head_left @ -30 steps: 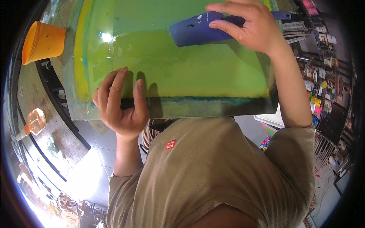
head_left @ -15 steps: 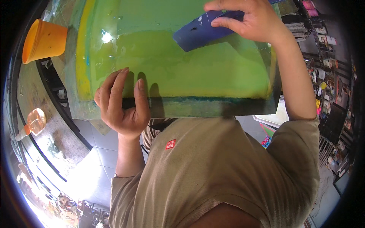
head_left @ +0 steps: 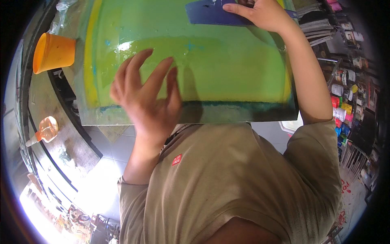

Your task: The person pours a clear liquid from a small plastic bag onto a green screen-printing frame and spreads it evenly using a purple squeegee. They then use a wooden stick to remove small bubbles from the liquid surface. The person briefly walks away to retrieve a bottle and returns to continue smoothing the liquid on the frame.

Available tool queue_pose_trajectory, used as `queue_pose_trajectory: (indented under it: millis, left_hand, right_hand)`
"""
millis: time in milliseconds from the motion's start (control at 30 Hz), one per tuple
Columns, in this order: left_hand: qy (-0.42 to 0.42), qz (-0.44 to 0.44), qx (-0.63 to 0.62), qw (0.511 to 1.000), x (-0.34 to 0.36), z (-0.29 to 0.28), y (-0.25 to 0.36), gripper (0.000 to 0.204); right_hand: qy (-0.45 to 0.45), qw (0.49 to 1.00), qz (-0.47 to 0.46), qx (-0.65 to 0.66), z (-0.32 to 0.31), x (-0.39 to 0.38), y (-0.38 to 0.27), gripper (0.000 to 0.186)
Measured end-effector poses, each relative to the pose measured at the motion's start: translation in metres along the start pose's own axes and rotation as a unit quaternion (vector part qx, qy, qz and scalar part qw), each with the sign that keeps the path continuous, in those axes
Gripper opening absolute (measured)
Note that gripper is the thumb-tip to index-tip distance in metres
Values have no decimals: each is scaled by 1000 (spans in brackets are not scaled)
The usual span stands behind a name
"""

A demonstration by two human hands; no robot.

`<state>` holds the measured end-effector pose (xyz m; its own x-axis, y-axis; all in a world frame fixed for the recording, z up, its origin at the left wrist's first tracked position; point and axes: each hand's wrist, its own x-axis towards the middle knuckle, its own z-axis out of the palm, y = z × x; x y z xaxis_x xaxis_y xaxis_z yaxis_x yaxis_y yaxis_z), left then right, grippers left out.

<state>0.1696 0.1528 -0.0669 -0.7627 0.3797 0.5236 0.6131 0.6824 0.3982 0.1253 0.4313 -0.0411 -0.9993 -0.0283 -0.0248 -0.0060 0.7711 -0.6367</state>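
Observation:
A wet, glossy green screen panel (head_left: 235, 69) with yellow side bands and a dark green strip along its near edge lies in front of me. At its far right, my right hand (head_left: 262, 16) grips a flat blue plastic scraper (head_left: 207, 13), thumb on top. The scraper's far edge runs out of the picture. Over the near left part of the panel hovers my left hand (head_left: 148, 95), fingers apart and curved, holding nothing. It is slightly blurred and casts a shadow on the green. Small blue spots show on the surface between the hands.
Left of the panel stands an orange plastic cup (head_left: 55, 53), with crumpled clear plastic (head_left: 63, 16) beyond it. A translucent orange bottle (head_left: 48, 129) lies on a grey ledge (head_left: 75, 156). Rows of paint jars (head_left: 345, 112) and stacked frames (head_left: 319, 26) line the right side.
My right hand has carried the scraper farther away across the panel. My left hand has shifted right, its fingers more spread. Blue spots now show where the scraper was.

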Motion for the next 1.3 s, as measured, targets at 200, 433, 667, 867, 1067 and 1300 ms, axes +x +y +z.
queue_pose_trajectory:
  millis: [200,433,667,867,1067,1300]
  left_hand:
    - [-17,-34,87,995,10,33,19,20]
    - [-8,-75,130,989,9,41,29,14]
    - [-34,-78,163,983,15,46,38,12]
    - [-51,-43,148,987,14,49,34,15]
    - [-60,-19,95,993,12,46,28,16]
    - [-83,-20,75,994,12,39,26,17]
  right_hand:
    - [17,997,-66,24,1,2,17,29]
    - [-8,999,-38,25,-2,0,18,31]
    - [5,998,-54,20,-4,-3,19,33]
    - [-10,997,-51,55,-4,0,23,34]
    - [-18,998,-35,51,-6,1,23,36]
    - [-33,997,-18,61,-4,-1,24,38]
